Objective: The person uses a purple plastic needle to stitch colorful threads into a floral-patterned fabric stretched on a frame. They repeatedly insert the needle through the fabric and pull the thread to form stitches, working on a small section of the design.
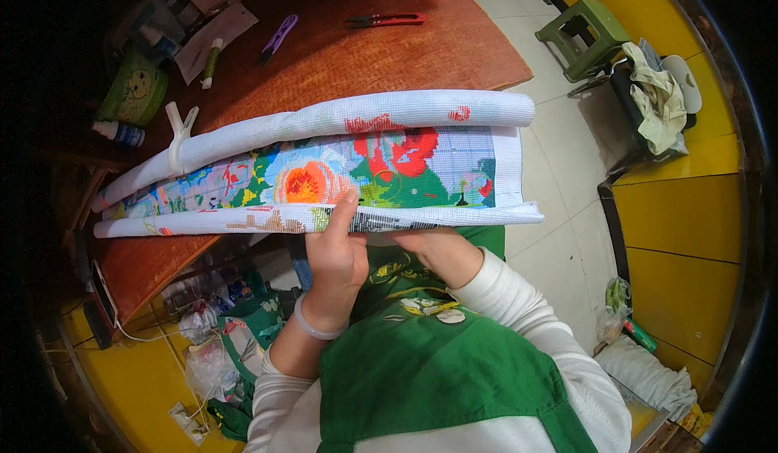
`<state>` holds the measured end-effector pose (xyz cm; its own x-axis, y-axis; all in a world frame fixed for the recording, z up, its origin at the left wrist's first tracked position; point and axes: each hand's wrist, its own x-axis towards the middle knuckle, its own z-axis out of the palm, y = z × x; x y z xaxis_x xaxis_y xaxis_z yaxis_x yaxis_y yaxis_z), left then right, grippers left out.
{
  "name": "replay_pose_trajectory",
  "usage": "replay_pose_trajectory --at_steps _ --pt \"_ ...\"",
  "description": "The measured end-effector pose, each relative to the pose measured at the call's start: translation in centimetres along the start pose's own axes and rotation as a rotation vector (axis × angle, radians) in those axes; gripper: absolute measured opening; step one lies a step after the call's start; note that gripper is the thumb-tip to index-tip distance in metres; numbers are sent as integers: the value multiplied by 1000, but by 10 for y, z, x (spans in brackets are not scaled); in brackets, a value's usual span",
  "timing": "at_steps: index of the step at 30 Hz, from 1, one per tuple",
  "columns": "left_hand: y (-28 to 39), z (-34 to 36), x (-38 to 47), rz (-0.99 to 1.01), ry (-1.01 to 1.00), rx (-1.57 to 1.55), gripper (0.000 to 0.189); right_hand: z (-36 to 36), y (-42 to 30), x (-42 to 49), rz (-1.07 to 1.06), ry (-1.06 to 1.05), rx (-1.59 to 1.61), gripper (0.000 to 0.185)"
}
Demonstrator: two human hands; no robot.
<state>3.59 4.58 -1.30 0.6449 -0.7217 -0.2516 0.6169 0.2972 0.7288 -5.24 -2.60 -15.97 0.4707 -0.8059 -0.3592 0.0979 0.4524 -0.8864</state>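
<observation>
A long cross-stitch canvas [419, 179] with a bright floral pattern stretches across the wooden table's near edge, its far and near sides rolled up. My left hand [339, 246] grips the near roll, thumb on top and fingers underneath. Beneath the canvas reaches my right hand [428, 246]; its fingers are hidden, so whether it holds a needle or anything else does not show. A thin loop of green thread [398, 184] lies on the stitched green area. Clamped over the far roll at the left is a white plastic clip [179, 137].
On the wooden table [450, 46] lie red-handled thread snips [389, 20], purple snips [281, 36] and a small green tube [211, 64]. A green stool [583, 33] stands at the far right. Plastic bags [209, 362] crowd the floor at lower left, near a white cable [146, 336].
</observation>
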Motion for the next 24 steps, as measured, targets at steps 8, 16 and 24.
replay_pose_trajectory --at_steps 8,16,24 --pt "1 -1 0 -74 -51 -66 38 -24 -15 10 -45 93 33 24" --pt "3 0 0 -155 -73 -145 39 -41 -25 17 -76 140 45 25" --pt "3 -1 1 -154 -81 -178 40 -38 -22 25 -78 145 52 25"
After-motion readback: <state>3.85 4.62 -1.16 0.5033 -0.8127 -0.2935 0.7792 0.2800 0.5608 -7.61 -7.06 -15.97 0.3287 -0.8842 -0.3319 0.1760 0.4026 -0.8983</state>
